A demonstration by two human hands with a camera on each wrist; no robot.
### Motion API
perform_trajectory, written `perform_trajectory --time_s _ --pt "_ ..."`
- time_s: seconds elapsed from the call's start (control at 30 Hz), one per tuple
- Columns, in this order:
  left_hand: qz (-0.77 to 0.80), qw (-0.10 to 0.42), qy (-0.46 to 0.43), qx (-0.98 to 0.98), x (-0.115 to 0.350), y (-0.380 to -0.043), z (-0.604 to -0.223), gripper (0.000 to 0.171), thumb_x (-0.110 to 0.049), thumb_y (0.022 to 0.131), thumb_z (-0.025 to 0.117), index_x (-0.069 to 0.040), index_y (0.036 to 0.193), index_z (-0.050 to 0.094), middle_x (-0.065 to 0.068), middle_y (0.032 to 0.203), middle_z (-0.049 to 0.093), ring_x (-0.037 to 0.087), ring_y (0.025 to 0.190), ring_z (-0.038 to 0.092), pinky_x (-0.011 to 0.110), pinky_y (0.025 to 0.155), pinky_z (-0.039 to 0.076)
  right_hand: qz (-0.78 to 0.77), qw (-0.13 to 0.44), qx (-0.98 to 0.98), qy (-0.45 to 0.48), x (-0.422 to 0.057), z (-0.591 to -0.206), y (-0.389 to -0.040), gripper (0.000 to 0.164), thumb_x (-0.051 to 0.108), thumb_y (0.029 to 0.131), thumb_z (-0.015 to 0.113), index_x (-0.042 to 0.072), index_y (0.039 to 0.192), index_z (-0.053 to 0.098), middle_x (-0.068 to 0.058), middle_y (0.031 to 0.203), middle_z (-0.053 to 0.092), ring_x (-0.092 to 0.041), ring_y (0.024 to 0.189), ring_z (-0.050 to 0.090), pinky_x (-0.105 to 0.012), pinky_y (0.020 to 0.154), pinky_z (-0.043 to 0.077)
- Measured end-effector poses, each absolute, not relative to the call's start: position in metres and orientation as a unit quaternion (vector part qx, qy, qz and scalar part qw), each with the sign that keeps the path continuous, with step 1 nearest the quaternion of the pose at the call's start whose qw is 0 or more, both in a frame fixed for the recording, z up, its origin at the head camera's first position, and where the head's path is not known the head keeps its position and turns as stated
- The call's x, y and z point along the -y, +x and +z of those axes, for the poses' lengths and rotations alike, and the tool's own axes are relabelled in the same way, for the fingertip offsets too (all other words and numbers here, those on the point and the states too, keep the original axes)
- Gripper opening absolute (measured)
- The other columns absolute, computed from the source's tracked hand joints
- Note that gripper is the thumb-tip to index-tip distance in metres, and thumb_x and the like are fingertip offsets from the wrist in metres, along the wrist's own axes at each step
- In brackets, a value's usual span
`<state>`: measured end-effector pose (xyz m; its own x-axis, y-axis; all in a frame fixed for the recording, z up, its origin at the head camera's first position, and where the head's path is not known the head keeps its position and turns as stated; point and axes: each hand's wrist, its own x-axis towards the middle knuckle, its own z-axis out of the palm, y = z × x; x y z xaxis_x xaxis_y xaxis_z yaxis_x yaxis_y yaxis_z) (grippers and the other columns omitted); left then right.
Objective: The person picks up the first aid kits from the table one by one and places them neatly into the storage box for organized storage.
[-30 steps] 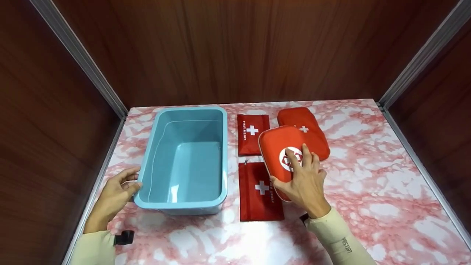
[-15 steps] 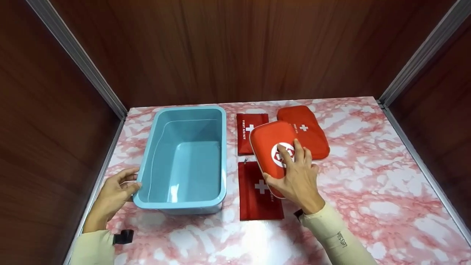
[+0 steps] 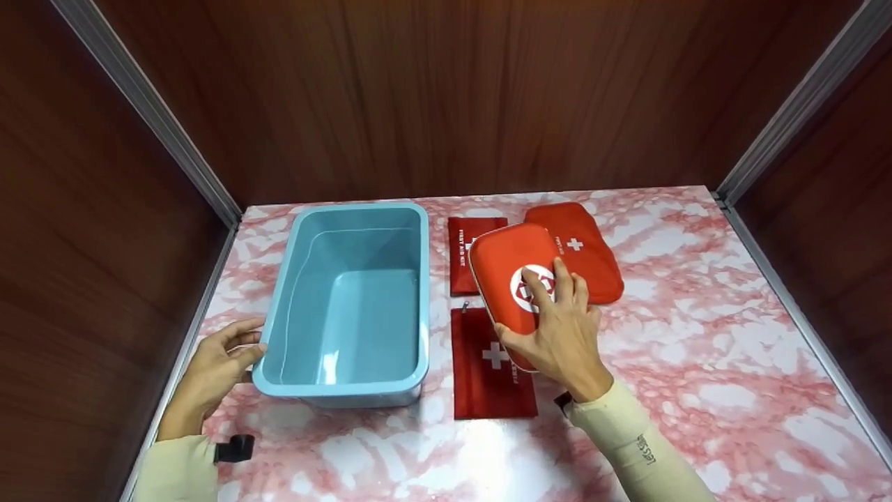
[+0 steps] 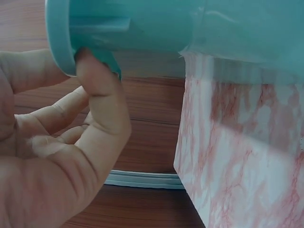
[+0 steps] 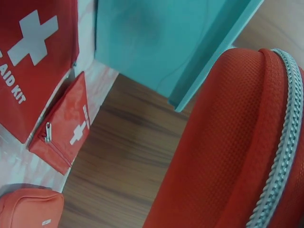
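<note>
Head view: held case (image 3: 503,268) slants lengthwise away leftward.

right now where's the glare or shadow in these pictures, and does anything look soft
Head view: white glare on the marbled tabletop, a bright reflection inside the blue tub; left wrist view: a slanting shadow edge across the tabletop, picture slightly soft; right wrist view: the red case looms large, its zip teeth distinct.
</note>
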<state>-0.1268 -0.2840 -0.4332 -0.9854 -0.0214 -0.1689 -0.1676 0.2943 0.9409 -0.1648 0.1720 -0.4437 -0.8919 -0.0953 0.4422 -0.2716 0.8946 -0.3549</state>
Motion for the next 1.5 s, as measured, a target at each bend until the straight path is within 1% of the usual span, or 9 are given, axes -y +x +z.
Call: perform_trajectory --time_s 0.37,0.67,0.9,1.03,1.3,1.5 --pt "0.595 0.060 -0.054 -0.800 0.283 -0.126 -0.433 0.051 0.003 0.098 0.055 0.013 0.145 0.038 0.020 0.115 0.056 0.008 0.087 0.064 0.031 0.065 0.059 0.208 0.204 0.952 0.097 -0.167 -0.435 -0.165 0.078 0.056 0.072 0.075 0.018 0.138 0.057 -0.022 0.152 0.035 -0.046 0.127 0.038 -0.064 0.075 0.044" --pt "0.584 0.048 -0.049 -0.809 0.284 -0.126 -0.430 0.050 0.003 0.098 0.055 0.014 0.144 0.039 0.025 0.117 0.054 0.006 0.087 0.061 0.031 0.064 0.059 0.204 0.200 0.953 0.104 -0.160 -0.427 -0.166 0.077 0.056 0.073 0.074 0.019 0.138 0.057 -0.022 0.153 0.034 -0.046 0.127 0.038 -0.063 0.076 0.045" --pt "0.590 0.043 -0.060 -0.804 0.283 -0.127 -0.431 0.051 0.002 0.096 0.057 0.015 0.142 0.041 0.020 0.112 0.056 0.006 0.084 0.062 0.031 0.063 0.059 0.198 0.211 0.951 0.109 -0.155 -0.425 -0.166 0.080 0.057 0.071 0.075 0.018 0.138 0.057 -0.023 0.151 0.036 -0.046 0.127 0.039 -0.061 0.072 0.045" --pt "0.593 0.046 -0.064 -0.801 0.283 -0.128 -0.433 0.052 0.003 0.095 0.059 0.015 0.142 0.041 0.017 0.110 0.056 0.006 0.083 0.062 0.031 0.063 0.060 0.197 0.208 0.952 0.106 -0.154 -0.423 -0.166 0.079 0.056 0.072 0.075 0.019 0.139 0.057 -0.022 0.152 0.036 -0.045 0.127 0.039 -0.060 0.072 0.045" --pt "0.597 0.059 -0.066 -0.798 0.284 -0.127 -0.434 0.054 0.002 0.096 0.060 0.012 0.145 0.039 0.021 0.117 0.054 0.006 0.085 0.064 0.032 0.064 0.060 0.199 0.194 0.955 0.106 -0.149 -0.419 -0.164 0.077 0.056 0.074 0.073 0.021 0.140 0.055 -0.021 0.153 0.035 -0.043 0.128 0.038 -0.061 0.075 0.045" --pt "0.602 0.054 -0.061 -0.794 0.284 -0.128 -0.433 0.052 0.004 0.095 0.059 0.014 0.143 0.040 0.016 0.110 0.056 0.006 0.083 0.063 0.031 0.063 0.060 0.199 0.189 0.955 0.109 -0.146 -0.416 -0.165 0.077 0.057 0.073 0.074 0.021 0.139 0.055 -0.022 0.153 0.033 -0.044 0.130 0.037 -0.062 0.076 0.045"
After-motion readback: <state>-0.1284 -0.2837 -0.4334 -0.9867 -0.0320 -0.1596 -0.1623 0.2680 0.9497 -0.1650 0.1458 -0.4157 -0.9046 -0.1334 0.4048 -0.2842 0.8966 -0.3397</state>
